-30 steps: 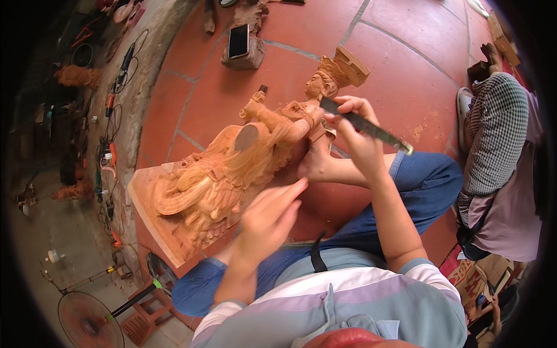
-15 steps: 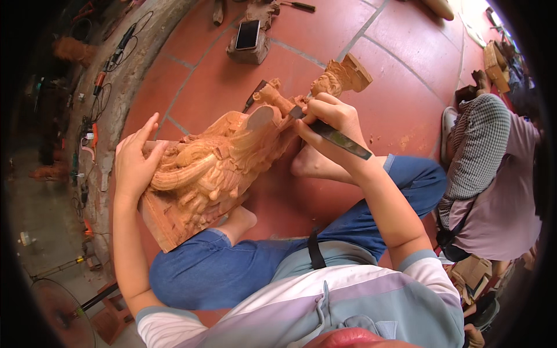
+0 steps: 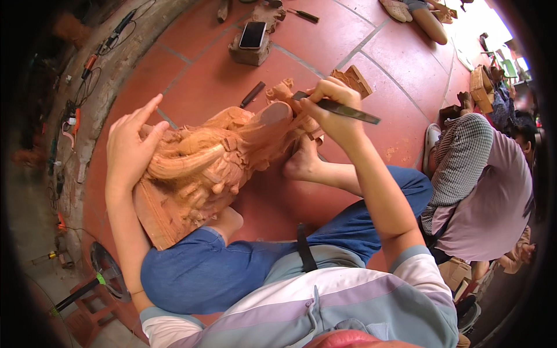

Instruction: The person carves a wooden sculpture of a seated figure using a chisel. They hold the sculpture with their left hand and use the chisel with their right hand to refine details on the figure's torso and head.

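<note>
A large wooden carving point(image 3: 191, 168) with curling, deeply cut relief leans across my left leg, its flat base toward me. My left hand point(image 3: 130, 145) rests against its left side, fingers stretched and thumb apart. In my right hand point(image 3: 336, 107) is a flat, dark metal chisel point(image 3: 354, 113), held near the carving's narrow far end. One end of the chisel sits by a small carved knob point(image 3: 281, 91); whether it touches the wood I cannot tell. My right fingers partly hide a carved wooden piece point(image 3: 355, 81) behind them.
A dark-handled tool point(image 3: 253, 94) lies on the red tiles beyond the carving. A phone point(image 3: 253, 35) sits on a wood block point(image 3: 249, 55) farther off. At right crouches another person point(image 3: 481, 185). Power tools with cables point(image 3: 90, 66) line the left ledge; a fan point(image 3: 109, 269) stands lower left.
My right hand has lifted slightly with the chisel, toward the far side. My left hand has shifted a little up and left along the carving. The whole view has shifted slightly.
</note>
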{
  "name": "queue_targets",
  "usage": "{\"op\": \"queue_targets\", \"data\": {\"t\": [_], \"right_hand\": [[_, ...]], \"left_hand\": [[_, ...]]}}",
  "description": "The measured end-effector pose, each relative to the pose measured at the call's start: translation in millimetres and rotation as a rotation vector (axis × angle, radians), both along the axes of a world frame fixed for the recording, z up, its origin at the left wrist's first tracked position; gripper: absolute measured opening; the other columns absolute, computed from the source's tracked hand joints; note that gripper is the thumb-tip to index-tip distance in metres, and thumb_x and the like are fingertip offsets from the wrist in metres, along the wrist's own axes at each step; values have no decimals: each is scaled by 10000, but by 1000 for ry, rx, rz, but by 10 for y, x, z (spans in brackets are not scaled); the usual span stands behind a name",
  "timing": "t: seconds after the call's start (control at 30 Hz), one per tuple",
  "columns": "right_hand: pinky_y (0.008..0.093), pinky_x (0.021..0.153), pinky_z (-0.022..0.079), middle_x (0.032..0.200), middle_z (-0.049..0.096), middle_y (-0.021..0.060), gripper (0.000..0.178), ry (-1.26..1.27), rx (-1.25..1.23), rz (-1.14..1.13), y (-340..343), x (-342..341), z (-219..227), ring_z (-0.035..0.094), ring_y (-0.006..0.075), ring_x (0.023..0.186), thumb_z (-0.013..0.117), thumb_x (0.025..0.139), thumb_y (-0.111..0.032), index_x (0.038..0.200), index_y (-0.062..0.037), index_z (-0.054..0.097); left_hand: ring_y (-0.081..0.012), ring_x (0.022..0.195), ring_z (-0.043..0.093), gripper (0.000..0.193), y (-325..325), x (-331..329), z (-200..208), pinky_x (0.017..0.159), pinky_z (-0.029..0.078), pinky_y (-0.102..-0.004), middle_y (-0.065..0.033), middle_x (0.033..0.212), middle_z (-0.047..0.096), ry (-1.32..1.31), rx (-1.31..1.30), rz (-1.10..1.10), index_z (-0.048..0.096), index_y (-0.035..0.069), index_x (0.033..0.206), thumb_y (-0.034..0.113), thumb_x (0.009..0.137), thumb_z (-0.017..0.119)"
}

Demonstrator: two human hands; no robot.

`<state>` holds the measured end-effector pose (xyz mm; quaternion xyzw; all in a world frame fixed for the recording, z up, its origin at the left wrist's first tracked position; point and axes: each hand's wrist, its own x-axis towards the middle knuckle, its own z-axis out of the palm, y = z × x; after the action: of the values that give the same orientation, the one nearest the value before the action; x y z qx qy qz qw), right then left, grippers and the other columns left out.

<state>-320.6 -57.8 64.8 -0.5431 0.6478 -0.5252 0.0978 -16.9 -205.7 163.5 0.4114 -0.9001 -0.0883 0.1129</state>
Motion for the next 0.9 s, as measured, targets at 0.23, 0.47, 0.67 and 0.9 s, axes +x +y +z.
{"op": "queue_targets", "data": {"t": [0.23, 0.47, 0.67, 0.9], "right_hand": [[331, 561, 436, 689, 527, 84, 170, 35, 72, 40, 135, 0, 91, 535, 232, 602, 692, 684, -49, 660, -24, 525], [341, 556, 444, 685, 513, 79, 150, 87, 66, 64, 275, 94, 33, 547, 234, 628, 663, 683, -11, 659, -30, 516], [346, 562, 448, 690, 505, 95, 149, 207, -31, 6, 166, 221, -58, 549, 266, 626, 660, 678, -27, 663, -44, 512], [355, 549, 454, 697, 507, 91, 158, 207, -9, -3, 61, 156, 96, 545, 270, 596, 663, 677, -29, 662, -54, 507]], "left_hand": [[-235, 892, 588, 431, -24, 43, -89, 946, 376, -361, -62, 876, 668, -11, -122, -35, 605, 128, 1237, 244, 823, 642], [-217, 881, 602, 466, 4, 28, 6, 934, 405, -359, -82, 1065, 666, -57, -19, 16, 592, 173, 1266, 239, 810, 661], [-225, 899, 598, 464, -28, 55, -41, 956, 385, -364, -89, 1032, 664, -56, -44, -4, 590, 157, 1265, 250, 815, 654], [-229, 942, 584, 454, 10, 12, -22, 980, 360, -360, -91, 1017, 663, -46, -33, -5, 591, 143, 1258, 234, 816, 645]]}}
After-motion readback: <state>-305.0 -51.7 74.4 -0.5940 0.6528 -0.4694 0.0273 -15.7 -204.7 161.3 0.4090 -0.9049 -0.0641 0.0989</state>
